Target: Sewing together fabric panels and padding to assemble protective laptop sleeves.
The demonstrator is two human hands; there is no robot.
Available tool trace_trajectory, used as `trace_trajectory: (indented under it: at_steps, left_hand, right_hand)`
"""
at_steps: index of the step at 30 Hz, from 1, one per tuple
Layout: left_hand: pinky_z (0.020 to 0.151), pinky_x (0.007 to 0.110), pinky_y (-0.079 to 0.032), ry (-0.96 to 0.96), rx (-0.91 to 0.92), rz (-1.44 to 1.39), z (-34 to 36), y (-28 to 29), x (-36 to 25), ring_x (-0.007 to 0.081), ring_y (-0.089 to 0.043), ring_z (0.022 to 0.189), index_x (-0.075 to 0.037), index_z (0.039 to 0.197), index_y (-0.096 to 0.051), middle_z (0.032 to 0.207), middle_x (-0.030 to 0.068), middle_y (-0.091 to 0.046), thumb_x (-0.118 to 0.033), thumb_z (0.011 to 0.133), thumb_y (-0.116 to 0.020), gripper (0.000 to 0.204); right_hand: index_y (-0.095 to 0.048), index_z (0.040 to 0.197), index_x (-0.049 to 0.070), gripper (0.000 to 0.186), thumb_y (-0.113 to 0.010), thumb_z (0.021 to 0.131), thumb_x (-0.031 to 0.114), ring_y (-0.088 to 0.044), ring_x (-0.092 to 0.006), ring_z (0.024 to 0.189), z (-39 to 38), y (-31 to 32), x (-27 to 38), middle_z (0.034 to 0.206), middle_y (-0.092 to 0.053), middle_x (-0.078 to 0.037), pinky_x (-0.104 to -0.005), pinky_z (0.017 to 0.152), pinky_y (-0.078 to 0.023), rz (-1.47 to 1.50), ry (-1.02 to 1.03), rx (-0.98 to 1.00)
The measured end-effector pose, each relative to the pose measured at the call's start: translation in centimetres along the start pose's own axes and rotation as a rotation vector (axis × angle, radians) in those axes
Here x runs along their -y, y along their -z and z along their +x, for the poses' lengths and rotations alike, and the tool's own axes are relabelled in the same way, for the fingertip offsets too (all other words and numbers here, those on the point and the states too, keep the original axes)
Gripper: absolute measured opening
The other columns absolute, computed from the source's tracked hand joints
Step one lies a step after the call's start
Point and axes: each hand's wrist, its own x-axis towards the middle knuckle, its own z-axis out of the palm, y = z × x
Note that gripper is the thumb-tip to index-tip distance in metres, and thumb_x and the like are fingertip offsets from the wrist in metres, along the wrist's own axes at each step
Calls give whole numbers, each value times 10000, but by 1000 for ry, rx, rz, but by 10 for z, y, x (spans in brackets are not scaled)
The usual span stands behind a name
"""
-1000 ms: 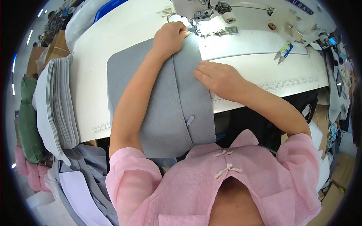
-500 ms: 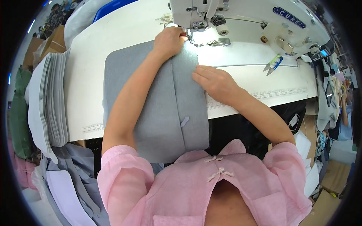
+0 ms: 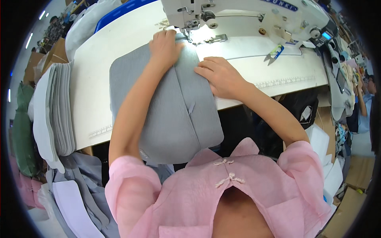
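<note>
"Head view: where is the workpiece?"

"Grey fabric panel (image 3: 170,115), lying on the white worktop (image 3: 91,87), its far end just beside the presser foot (image 3: 189,37) of the sewing machine (image 3: 234,8). The near end extends past the worktop's front edge toward the person's pink top (image 3: 246,170). A lengthwise seam line runs down it, with a small lavender tab (image 3: 191,108) alongside."

"State of the hands?"

"Left hand (image 3: 165,47): back uppermost, fingers bent, resting on the panel near its far end, left of the presser foot. Right hand (image 3: 222,77): fingers together and bent, tips at the panel's right edge. Whether either one pinches the fabric, I cannot tell; the undersides are hidden."

"Surroundings?"

"Right of the presser foot, a brown bobbin (image 3: 262,31) and thread snips (image 3: 274,54), blades apart. A ruler strip (image 3: 283,82) runs near the front edge. At the worktop's left side, a stack of grey pieces (image 3: 57,111); below that, a pale lavender panel (image 3: 75,206) on grey cloth. Beyond the far left edge, a blue bin (image 3: 123,16), partly visible."
</note>
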Motion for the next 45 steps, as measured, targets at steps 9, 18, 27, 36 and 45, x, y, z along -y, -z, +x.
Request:
trace_trajectory:
  at_steps: [9, 18, 27, 36, 45]
  left_hand:
    - [895, 653, -42, -311, 311, 155, -214, 87, -118, 431, -184, 1233, -71, 1254, -327, 1324, 228, -257, -368, 586, -656, 802]
    - [899, 294, -326, 552, 192, -863, -200, 148, -87, 171, -495, 996, -2, 1080, -532, 1056, 94, -555, -146, 841, -480, 285]
    - [874, 327, -342, 276, 250, -693, -177, 174, -79, 164, -503, 965, -18, 1077, -530, 990, 64, -570, -82, 820, -475, 271]
    - [916, 482, -299, -323, 456, 46, -200, 130, -98, 276, -406, 1144, -137, 1143, -509, 1194, 93, -464, 33, 687, -481, 487]
    - [890, 493, -307, -407, 423, 57, -209, 109, -103, 266, -427, 1114, -174, 1159, -497, 1188, 73, -474, -28, 689, -517, 493]
  right_hand:
    - [-502, 1000, 3, 529, -639, 512, 154, -468, -270, 885, -43, 40, 62, 949, -506, -112, -361, 750, -376, 163, -326, -3]
    - [-533, 898, -20, 488, -681, 653, 375, -512, -295, 804, -78, 33, 95, 845, -533, -150, -353, 706, -419, 404, -494, -35]
    - [-530, 1034, -43, 359, -614, 748, 157, -560, -171, 845, -77, -36, 103, 943, -594, -115, -282, 760, -435, 1392, -889, 89]
    - [-544, 973, -18, 229, -572, 769, 84, -572, -154, 793, -78, -7, 115, 894, -584, -76, -281, 664, -487, 2089, -1067, 12]
    - [-545, 915, -36, 154, -533, 770, 13, -577, -164, 706, -96, 2, 122, 828, -575, -89, -283, 629, -497, 1985, -1112, 6]
